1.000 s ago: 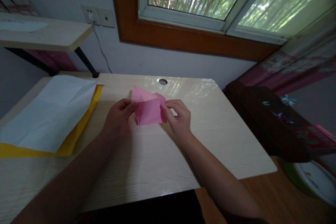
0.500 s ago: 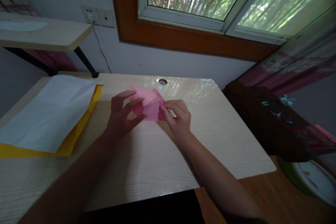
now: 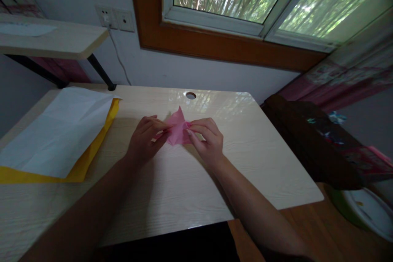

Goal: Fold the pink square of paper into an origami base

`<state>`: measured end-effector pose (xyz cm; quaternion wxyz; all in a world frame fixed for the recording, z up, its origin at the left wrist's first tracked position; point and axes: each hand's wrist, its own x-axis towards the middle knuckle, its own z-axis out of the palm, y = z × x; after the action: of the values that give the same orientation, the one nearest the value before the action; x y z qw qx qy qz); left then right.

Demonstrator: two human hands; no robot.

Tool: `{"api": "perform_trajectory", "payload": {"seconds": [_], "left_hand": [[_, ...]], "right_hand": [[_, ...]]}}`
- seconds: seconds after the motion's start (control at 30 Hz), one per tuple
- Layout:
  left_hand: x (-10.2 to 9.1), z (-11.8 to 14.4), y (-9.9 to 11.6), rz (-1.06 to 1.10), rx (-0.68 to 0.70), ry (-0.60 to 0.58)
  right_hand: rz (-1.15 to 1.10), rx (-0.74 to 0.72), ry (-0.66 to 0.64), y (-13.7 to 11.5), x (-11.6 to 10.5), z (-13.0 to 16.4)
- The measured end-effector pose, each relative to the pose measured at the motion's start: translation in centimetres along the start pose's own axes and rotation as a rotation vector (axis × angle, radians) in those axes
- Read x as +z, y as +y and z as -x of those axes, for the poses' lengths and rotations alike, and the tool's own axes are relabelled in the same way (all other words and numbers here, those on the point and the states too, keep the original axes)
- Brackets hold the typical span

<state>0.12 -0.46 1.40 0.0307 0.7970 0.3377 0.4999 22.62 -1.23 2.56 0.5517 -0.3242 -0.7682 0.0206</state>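
A small sheet of pink paper (image 3: 177, 130), partly folded with one corner sticking up, lies in the middle of the light wooden desk (image 3: 172, 180). My left hand (image 3: 145, 140) pinches its left side with fingers curled over the fold. My right hand (image 3: 205, 138) pinches its right edge between thumb and fingers. Both hands press the paper down close to the desk surface, and they hide much of the sheet.
A white sheet (image 3: 58, 131) lies on a yellow sheet (image 3: 89, 159) at the desk's left. A cable hole (image 3: 190, 95) sits near the far edge. A raised shelf (image 3: 52, 41) stands at left, a dark wooden piece of furniture (image 3: 313, 139) at right, a window behind.
The pink paper was held up and wider a second ago; it has since been folded smaller and lowered to the desk. My left hand opened briefly, then closed on the paper again.
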Motion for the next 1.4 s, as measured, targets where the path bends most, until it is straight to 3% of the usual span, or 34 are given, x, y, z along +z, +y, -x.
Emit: {"api": "perform_trajectory", "payload": {"seconds": [0.17,0.4,0.6,0.93,1.17,1.4], "left_hand": [[-0.7,-0.1,0.2,-0.005,-0.008,-0.029],[-1.3,-0.2,0.2,0.115,0.043,-0.235],[-1.0,0.1,0.3,0.082,0.077,-0.258],[-0.8,0.4,0.2,0.191,0.041,-0.16],[-0.3,0.4,0.5,0.133,-0.011,-0.205],[0.9,0.8,0.6,0.206,-0.037,-0.202]], "right_hand": [[-0.102,-0.015,-0.06,-0.3,-0.2,-0.2],[-0.15,-0.023,-0.183,-0.8,-0.3,-0.3],[-0.148,-0.105,-0.204,-0.4,-0.3,0.0],[-0.146,-0.113,-0.104,-0.6,-0.4,-0.2],[-0.131,0.086,0.103,-0.2,-0.6,-0.1],[-0.185,0.143,0.074,0.1,-0.4,0.2]]}}
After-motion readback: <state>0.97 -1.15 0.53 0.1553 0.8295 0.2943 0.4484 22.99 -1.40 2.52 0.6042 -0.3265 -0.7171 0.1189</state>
